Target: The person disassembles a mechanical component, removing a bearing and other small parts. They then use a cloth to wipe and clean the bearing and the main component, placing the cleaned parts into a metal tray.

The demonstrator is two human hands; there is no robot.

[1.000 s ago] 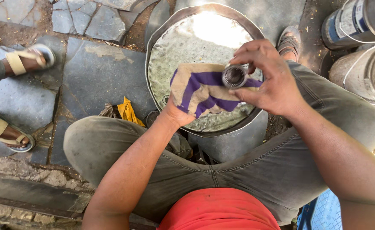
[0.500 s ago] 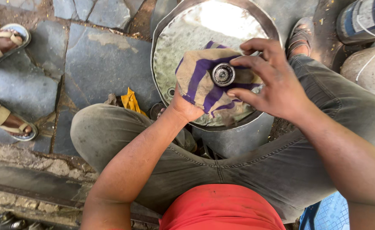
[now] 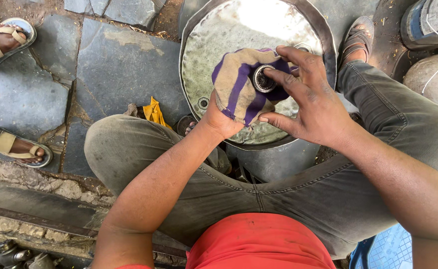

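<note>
Two hands are raised above the metal drum [image 3: 214,55]: a round bearing [image 3: 264,78] is pinched by the right hand [image 3: 311,102], while a striped rag [image 3: 239,84] is gripped beneath it by the left hand [image 3: 219,119].

The drum lid [image 3: 219,45] is bare at upper centre of the frame, open to a reach; both hands fill its lower half; cans [image 3: 430,25] crowd the upper right; sandalled feet [image 3: 5,40] edge the left paving [image 3: 124,65].

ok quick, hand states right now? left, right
Left hand: closed on the purple-striped rag, cupping it from below.
Right hand: fingers pinching the round metal bearing that sits in the rag.
</note>
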